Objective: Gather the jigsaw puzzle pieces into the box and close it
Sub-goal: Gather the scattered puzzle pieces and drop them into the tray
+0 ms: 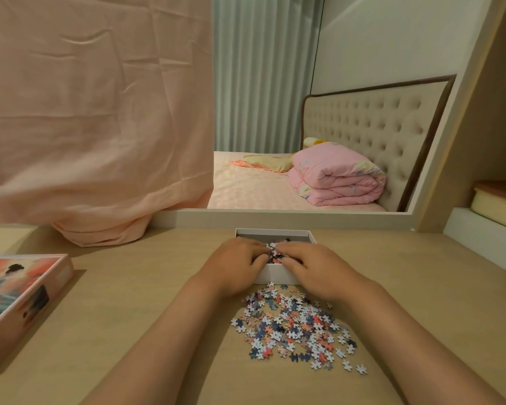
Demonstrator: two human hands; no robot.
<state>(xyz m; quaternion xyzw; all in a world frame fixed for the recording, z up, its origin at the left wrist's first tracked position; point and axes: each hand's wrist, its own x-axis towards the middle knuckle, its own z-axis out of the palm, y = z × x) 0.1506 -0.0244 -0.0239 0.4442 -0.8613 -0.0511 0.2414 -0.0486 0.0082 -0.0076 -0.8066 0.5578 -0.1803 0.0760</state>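
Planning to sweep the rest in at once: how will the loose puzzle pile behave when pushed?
The puzzle pile looks thin and light, so it likely slides easily on the smooth table. Being scattered and unjoined, it probably spreads rather than moving together.

Cloth (94,112): peach, hung down onto the table (129,302).
Mirror (263,83): showed a bed (246,188) with a folded pink quilt (336,179).

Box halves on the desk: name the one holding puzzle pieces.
The white box under the left hand and right hand, pieces inside. The picture-printed lid at the left of the desk lies picture side up, holding none.
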